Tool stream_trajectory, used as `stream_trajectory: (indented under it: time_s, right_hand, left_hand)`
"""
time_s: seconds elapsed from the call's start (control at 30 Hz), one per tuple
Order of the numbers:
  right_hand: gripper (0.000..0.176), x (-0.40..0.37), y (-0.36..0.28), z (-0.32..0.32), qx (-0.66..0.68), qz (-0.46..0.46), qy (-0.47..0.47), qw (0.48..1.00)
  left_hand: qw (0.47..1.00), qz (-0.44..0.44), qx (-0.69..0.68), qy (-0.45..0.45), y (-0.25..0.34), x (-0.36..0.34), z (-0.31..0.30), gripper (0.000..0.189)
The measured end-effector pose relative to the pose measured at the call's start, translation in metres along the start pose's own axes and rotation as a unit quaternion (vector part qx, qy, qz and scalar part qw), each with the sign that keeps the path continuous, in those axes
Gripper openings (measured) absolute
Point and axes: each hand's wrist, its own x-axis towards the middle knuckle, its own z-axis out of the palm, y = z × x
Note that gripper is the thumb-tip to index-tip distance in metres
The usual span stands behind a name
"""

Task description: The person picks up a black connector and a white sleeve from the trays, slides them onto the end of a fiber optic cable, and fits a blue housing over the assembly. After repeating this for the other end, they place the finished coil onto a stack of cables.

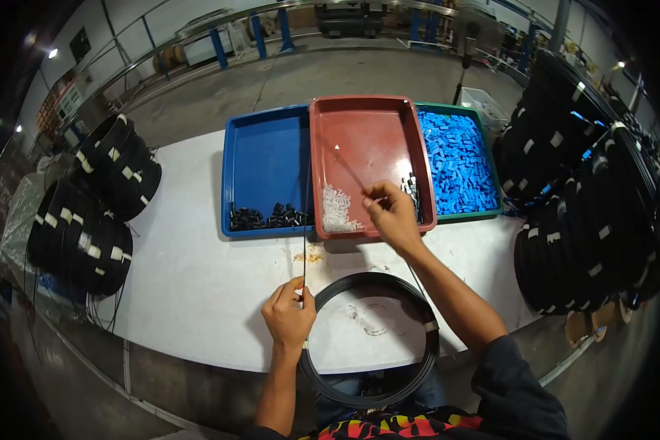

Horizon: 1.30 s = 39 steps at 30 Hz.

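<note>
A coil of black cable [328, 293] lies at the table's front edge, partly over the edge toward my body. My left hand [290, 315] is closed in a pinch on one cable end [304, 253], which points up toward the blue tray. Over the front of the red tray [367, 147], my right hand [391, 211] has thumb and forefinger pinched on a thin dark cable that runs up and left from the fingertips. Small clear-white pieces [336, 209] are heaped beside it in the tray, and a few black-and-white pieces [410, 192] lie behind the hand.
Left of the red tray, a blue tray [268, 158] holds small black pieces [279, 216]. A green tray [500, 202] full of blue pieces [458, 161] stands right. Bundled black cable coils [81, 238] stack on the left, with taller stacks [587, 235] on the right of the white table [183, 293].
</note>
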Motion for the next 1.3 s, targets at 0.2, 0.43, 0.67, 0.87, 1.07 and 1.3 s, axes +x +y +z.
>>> stream_trajectory:
  time_s: [0.2,0.43,0.67,0.87,1.07,1.3]
  right_hand:
    - [0.021,0.027,-0.028,-0.025,0.189,-0.057,0.098,0.975]
    - [0.028,0.025,-0.035,-0.048,0.276,-0.11,0.225,0.928]
    - [0.026,0.009,-0.047,-0.072,0.293,-0.188,0.264,0.9]
    - [0.027,0.008,-0.038,-0.089,0.274,-0.177,0.256,0.91]
    - [0.028,0.003,-0.04,-0.094,0.28,-0.165,0.243,0.914]
    - [0.027,0.009,-0.038,-0.08,0.183,-0.219,0.213,0.935]
  left_hand:
    - [0.996,0.033,-0.065,0.045,-0.001,0.0,-0.004,0.022]
    - [0.977,0.175,-0.113,0.035,-0.009,-0.004,-0.009,0.019]
    - [0.95,0.255,-0.159,-0.081,-0.01,0.008,-0.004,0.026]
    - [0.979,0.099,-0.124,-0.126,0.017,0.022,0.005,0.031]
    - [0.969,0.23,0.086,0.015,0.013,0.035,0.01,0.018]
    - [0.977,0.166,0.066,0.113,-0.003,0.021,0.002,0.016]
